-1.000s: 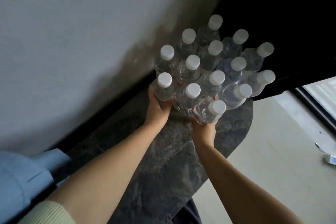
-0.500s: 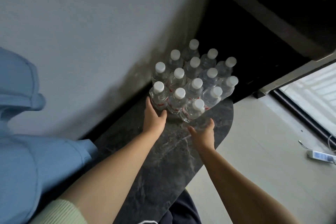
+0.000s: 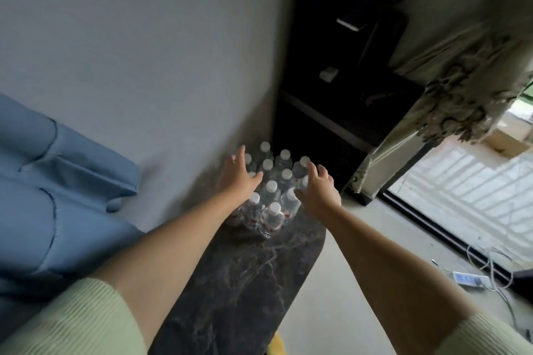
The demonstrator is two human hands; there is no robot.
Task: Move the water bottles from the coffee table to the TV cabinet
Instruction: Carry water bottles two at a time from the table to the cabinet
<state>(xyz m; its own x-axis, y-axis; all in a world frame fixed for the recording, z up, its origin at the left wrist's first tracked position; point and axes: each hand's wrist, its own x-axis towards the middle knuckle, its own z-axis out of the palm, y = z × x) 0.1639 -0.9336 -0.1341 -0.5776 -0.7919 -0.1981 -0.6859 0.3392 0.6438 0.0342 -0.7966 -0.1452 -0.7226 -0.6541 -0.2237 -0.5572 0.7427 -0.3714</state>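
The bottles (image 3: pixel 269 196) stood close together as one pack at the far end of the dark marble counter (image 3: pixel 245 277), against the grey wall (image 3: pixel 144 52) and just beside the black cabinet (image 3: pixel 340 89); about a dozen white caps showed, and some clear film seemed to wrap them, though this was hard to tell. The left hand (image 3: pixel 239 179) hovered over the left side of the pack with fingers spread and held nothing; the right hand (image 3: pixel 317 190) hovered over the right side, also spread wide and empty; whether any fingertip touched a cap I could not tell.

I judged the pack to be heavy, because every bottle looked full; the thin plastic walls would give under pressure and the film would be slippery, so a grip from above on the caps would be weak. Better was one palm on each side, low on the pack, or fingers under its base; the bottles might shift against each other if the film was loose.
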